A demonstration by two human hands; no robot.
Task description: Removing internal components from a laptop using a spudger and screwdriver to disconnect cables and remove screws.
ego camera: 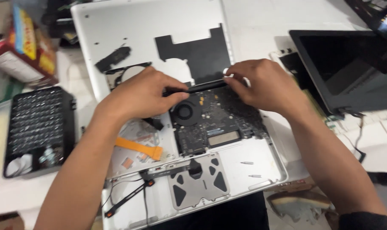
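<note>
Across the far edge of the opened laptop shell (261, 170), both hands grip a long black bar (206, 86) that runs along the hinge line. The left hand (142, 93) closes its fingers over the bar's left end, and the right hand (261, 83) pinches the right end with curled fingertips; holding both ends likely keeps the thin strip level as it is handled. Just below the bar sits the dark circuit board (221, 117) with its round fan (185, 113), exposed because the bottom cover (129, 25) lies flipped over beyond the shell's far edge. An orange ribbon cable (138, 147) crosses the bare bay at the shell's left side, and the trackpad underside (197, 179) fills the near edge. Two small screws (246, 163) rest loose on the shell's right side, within reach. A black bit tray (38, 127) stands well to the left, and a dark screen panel (346, 70) lies to the right.
</note>
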